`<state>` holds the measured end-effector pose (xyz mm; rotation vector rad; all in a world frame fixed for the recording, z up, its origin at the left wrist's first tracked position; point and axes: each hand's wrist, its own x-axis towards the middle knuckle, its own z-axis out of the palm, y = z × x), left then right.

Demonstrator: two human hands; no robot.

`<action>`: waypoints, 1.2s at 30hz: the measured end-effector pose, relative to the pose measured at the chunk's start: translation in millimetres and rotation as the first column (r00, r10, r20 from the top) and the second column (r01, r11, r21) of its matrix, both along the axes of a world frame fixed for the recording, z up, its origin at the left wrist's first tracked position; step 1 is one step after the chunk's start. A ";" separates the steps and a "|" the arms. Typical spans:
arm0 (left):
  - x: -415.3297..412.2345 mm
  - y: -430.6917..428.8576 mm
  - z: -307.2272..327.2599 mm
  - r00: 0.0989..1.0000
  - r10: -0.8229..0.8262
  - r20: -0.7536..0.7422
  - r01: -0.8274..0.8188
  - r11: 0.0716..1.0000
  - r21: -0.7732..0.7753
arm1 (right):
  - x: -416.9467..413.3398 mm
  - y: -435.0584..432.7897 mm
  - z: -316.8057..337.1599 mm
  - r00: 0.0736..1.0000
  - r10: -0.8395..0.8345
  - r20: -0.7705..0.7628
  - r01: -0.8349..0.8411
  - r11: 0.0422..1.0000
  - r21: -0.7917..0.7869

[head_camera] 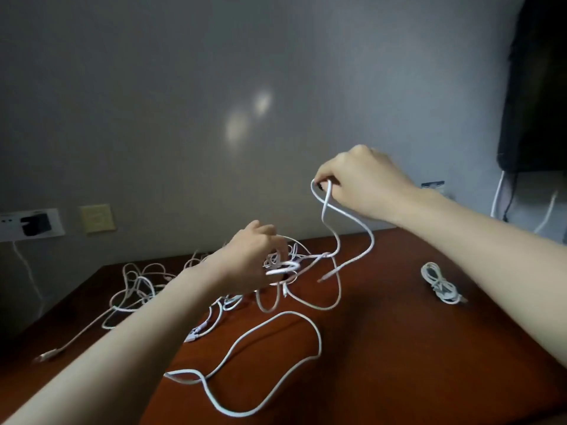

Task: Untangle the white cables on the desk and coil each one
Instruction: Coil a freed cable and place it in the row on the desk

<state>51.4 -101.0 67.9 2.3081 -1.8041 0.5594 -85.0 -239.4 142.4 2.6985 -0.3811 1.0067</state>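
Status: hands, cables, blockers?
Right hand pinches cable loop, raised above desk. Left hand grips tangle. One coiled cable lies apart, right side. Nothing else in the way.

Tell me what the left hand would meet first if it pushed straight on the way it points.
The tangle of white cables, which the left hand already seems to hold; past that, probably the wall, though depth is unclear.

Left hand [247, 259], right hand [366, 182], tangled cables [283, 267]
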 end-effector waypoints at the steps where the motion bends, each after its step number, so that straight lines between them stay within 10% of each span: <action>1: 4.5 -8.7 -4.6 0.995 -0.002 0.097 -0.002 0.999 0.045 | -6.8 0.6 1.2 0.996 -0.049 -0.074 0.046 0.998 -0.040; 4: 18.8 -33.0 -17.9 0.968 0.063 0.243 -0.104 0.982 0.160 | -23.5 -3.8 3.4 0.931 -0.153 -0.333 0.153 0.988 -0.026; 9: 14.2 -60.0 -28.2 0.953 0.296 0.071 -0.289 0.804 0.520 | -29.2 -29.7 -4.5 0.826 -0.155 -0.542 0.260 0.958 0.122; 15: -3.4 -60.2 -35.4 0.974 0.003 -0.228 0.065 0.955 0.289 | -3.8 -50.1 -8.9 0.917 -0.080 -0.392 0.237 0.898 0.372; 19: -8.9 -46.0 -65.4 0.662 -0.074 -0.746 0.237 0.964 0.116 | 23.0 -56.2 -17.8 0.986 0.003 -0.164 0.099 0.787 0.608; 23: -1.2 -34.1 -88.6 0.526 -0.299 -0.796 0.125 0.953 -0.276 | 47.2 -65.8 -37.7 0.997 -0.022 0.074 -0.046 0.602 0.797; 28: 12.2 -20.4 -86.8 -0.112 -0.655 -0.747 -0.331 0.733 -0.594 | 69.8 -79.5 -67.9 0.974 -0.195 0.113 0.049 0.673 0.738; 33: 27.7 -6.6 -67.3 -0.111 -0.749 -0.653 -0.379 0.639 -0.669 | 85.6 -56.6 -93.6 0.925 -0.314 -0.211 0.371 0.862 0.344; 36: 33.9 -0.7 -65.4 -0.160 -0.763 -0.626 -0.354 0.636 -0.685 | 91.8 -39.2 -109.5 0.987 0.053 -0.152 -0.012 0.965 0.261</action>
